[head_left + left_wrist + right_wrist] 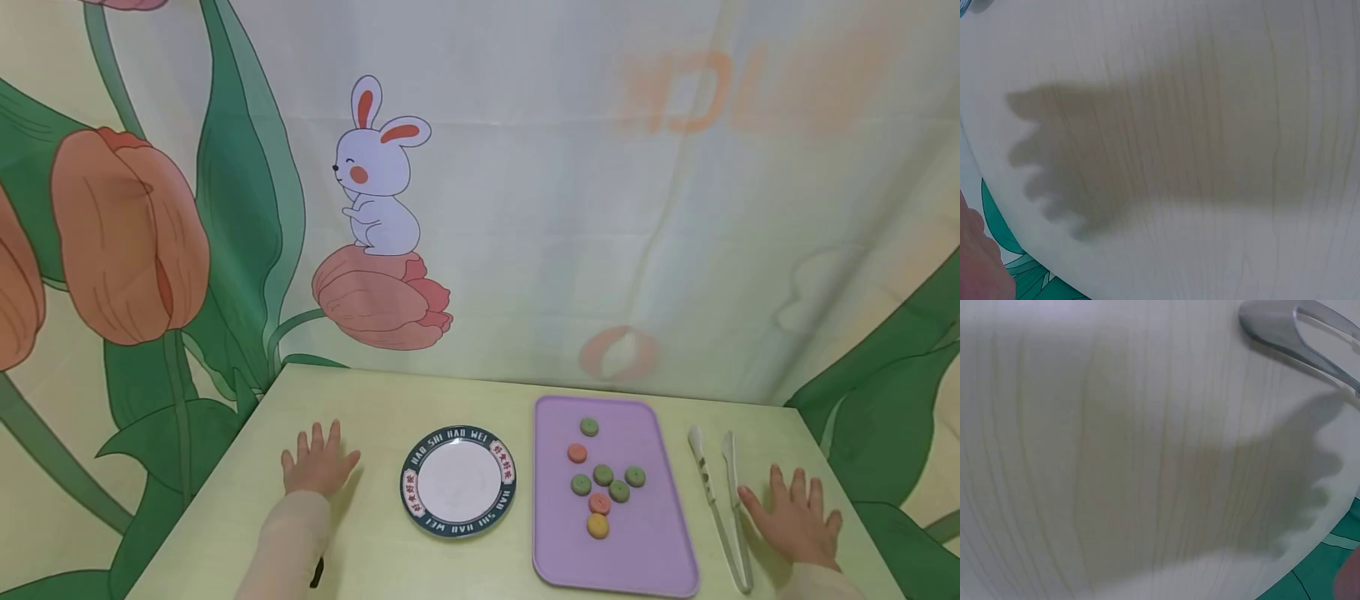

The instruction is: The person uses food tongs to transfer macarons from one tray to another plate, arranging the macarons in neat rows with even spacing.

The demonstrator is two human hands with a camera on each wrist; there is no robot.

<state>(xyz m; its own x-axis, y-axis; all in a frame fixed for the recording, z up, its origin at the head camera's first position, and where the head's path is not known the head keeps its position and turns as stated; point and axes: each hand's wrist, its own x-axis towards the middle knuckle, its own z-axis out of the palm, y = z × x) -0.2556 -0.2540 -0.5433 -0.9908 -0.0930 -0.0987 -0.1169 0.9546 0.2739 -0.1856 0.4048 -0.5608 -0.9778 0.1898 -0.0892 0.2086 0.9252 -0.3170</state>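
My left hand is spread above the left side of the table, holding nothing; part of it shows at the edge of the left wrist view. A white plate with a dark lettered rim lies to its right. On the right, my right hand has its fingers spread and grips nothing. Just left of it lie metal tongs, their arms apart; their bent end shows in the right wrist view. Between plate and tongs, a purple tray carries several small round macaron-like pieces, green, pink and yellow.
The pale wood-grain table runs back to a hanging cloth printed with tulips and a rabbit. Each hand casts a shadow on the tabletop. A small black strap-like piece shows beside the left sleeve.
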